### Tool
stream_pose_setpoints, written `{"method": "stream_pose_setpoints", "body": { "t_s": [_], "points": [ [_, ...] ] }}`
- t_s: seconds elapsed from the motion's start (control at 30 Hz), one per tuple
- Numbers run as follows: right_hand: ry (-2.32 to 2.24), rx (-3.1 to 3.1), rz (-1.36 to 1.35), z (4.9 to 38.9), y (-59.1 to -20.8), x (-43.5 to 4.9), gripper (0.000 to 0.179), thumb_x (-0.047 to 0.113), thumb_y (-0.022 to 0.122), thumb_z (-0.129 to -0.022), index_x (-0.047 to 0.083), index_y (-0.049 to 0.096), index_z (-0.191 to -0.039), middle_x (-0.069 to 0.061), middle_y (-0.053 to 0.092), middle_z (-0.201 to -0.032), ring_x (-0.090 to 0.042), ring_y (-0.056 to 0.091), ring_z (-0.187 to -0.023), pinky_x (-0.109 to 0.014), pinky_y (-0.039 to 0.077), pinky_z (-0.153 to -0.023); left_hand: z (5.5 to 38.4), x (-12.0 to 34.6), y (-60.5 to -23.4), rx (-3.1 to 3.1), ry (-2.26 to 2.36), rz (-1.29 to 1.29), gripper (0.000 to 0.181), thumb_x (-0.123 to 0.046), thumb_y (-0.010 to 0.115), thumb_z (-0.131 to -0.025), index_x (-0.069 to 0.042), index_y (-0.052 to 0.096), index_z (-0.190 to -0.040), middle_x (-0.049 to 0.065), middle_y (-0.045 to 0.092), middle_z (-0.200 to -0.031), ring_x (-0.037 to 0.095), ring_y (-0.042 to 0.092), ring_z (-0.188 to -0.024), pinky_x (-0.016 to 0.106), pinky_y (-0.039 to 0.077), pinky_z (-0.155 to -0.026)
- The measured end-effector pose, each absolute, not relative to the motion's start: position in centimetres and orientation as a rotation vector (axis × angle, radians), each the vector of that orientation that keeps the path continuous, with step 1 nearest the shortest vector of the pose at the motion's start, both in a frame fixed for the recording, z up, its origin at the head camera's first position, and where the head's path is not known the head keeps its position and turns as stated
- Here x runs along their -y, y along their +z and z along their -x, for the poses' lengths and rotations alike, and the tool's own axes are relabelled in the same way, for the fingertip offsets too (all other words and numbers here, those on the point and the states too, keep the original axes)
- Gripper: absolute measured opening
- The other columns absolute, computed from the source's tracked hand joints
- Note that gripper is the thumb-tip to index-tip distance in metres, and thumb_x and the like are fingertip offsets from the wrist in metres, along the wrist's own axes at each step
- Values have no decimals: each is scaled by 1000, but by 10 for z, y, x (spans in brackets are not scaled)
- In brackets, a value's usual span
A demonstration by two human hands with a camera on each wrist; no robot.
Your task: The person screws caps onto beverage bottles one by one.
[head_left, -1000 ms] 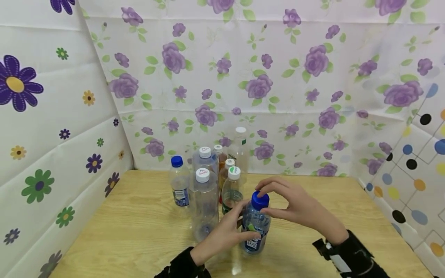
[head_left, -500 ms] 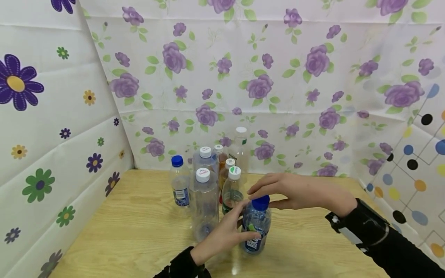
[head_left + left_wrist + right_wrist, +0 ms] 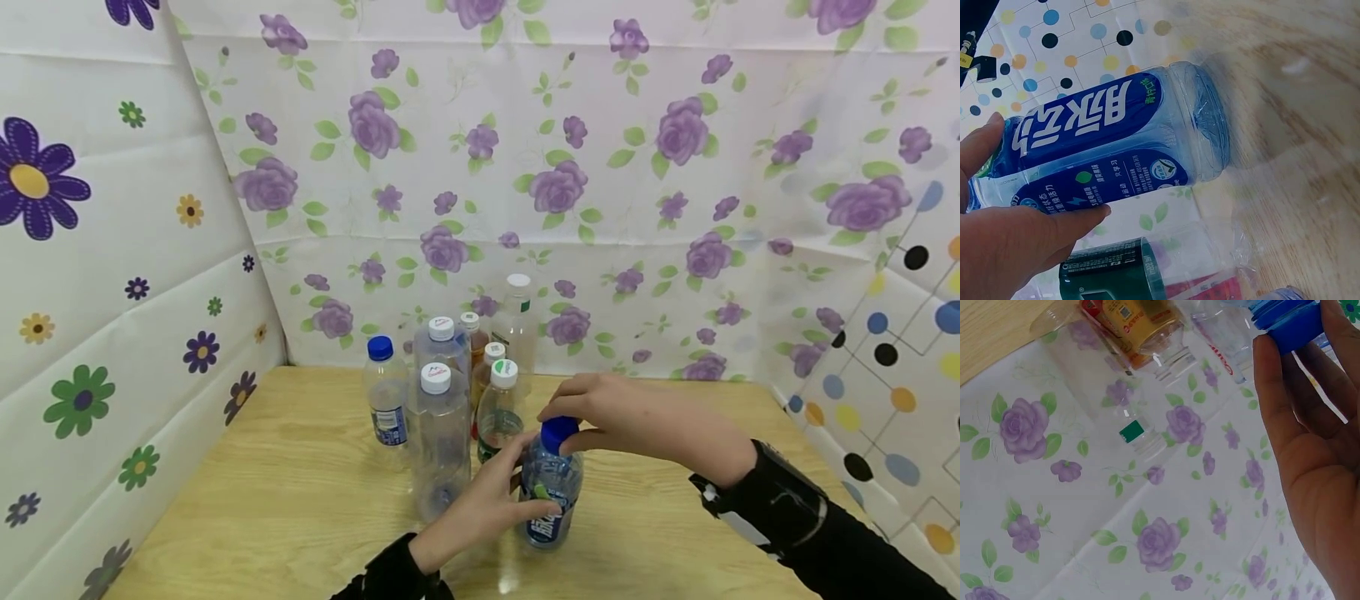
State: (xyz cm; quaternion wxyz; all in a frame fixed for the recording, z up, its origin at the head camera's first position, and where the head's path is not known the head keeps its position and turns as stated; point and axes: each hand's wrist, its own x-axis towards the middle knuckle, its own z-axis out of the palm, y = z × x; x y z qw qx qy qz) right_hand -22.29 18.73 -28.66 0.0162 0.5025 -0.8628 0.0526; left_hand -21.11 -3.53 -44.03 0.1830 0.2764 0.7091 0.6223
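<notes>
A clear drink bottle with a blue label (image 3: 550, 492) stands upright near the table's front. My left hand (image 3: 483, 508) grips its body from the left, thumb across the label; in the left wrist view the thumb and a finger lie on opposite sides of the label (image 3: 1082, 122). From above, my right hand (image 3: 637, 421) pinches the bottle's blue cap (image 3: 557, 433) between thumb and fingers. The right wrist view shows the cap (image 3: 1297, 328) at the fingertips, on the bottle's neck.
Left of and behind the held bottle stand several others: a blue-capped one (image 3: 387, 408), a tall clear one (image 3: 442, 450), a green-labelled one (image 3: 501, 417) and another clear one (image 3: 517, 321). Patterned cloth (image 3: 480, 167) encloses the back and sides of the wooden table (image 3: 300, 500).
My right hand has turned about the cap, its wrist swinging up and to the right, and its thumb has come round to the cap's near side. My left hand and the bottle stay put.
</notes>
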Motion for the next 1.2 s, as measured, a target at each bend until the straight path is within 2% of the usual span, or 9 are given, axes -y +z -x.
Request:
{"method": "stream_pose_setpoints", "body": {
  "t_s": [0.2, 0.4, 0.67, 0.8, 0.93, 1.2],
  "points": [
    [138, 2667, -1559, 220, -286, -188, 34, 27, 73, -96, 14, 69, -127, -3, 68, -118, -14, 67, -102, -23, 60, -84, 211, 34, -440, -2016, 1744, -773, 83, -35, 74, -93, -33, 24, -159, -3, 25, -166, 24, 28, -152, 39, 31, -123],
    [62, 2654, -1604, 219, -282, -191, 45, 29, 73, -95, 13, 64, -137, -5, 64, -131, -23, 62, -118, -32, 59, -93, 211, 35, -441, -2012, 1741, -769, 84, -36, 74, -93, -32, 23, -159, -1, 25, -166, 25, 26, -153, 39, 31, -123],
    [92, 2618, -1797, 225, -277, -192, 52, 10, 76, -93, 18, 60, -142, -5, 58, -142, -25, 55, -130, -30, 57, -100, 210, 36, -440, -2021, 1743, -750, 87, -35, 75, -93, -26, 22, -161, 3, 24, -167, 28, 23, -154, 41, 31, -123],
    [41, 2595, -1811, 226, -277, -191, 51, 5, 76, -91, 16, 62, -139, -4, 61, -139, -24, 58, -127, -29, 56, -100, 211, 36, -441, -2008, 1747, -746, 89, -35, 75, -92, -27, 20, -161, 2, 22, -168, 28, 23, -154, 40, 30, -123],
    [40, 2614, -1783, 226, -278, -189, 45, 7, 76, -92, 14, 66, -135, -4, 64, -133, -23, 61, -123, -28, 58, -97, 212, 36, -442, -2002, 1749, -742, 88, -35, 75, -92, -28, 20, -161, 1, 22, -168, 27, 23, -154, 39, 30, -123],
    [24, 2731, -1623, 222, -279, -185, 38, 27, 71, -97, 14, 67, -132, 0, 65, -118, -12, 64, -103, -19, 58, -81, 212, 35, -441, -1997, 1760, -796, 83, -34, 74, -93, -33, 23, -159, -3, 25, -166, 24, 29, -152, 37, 31, -123]
  ]
}}
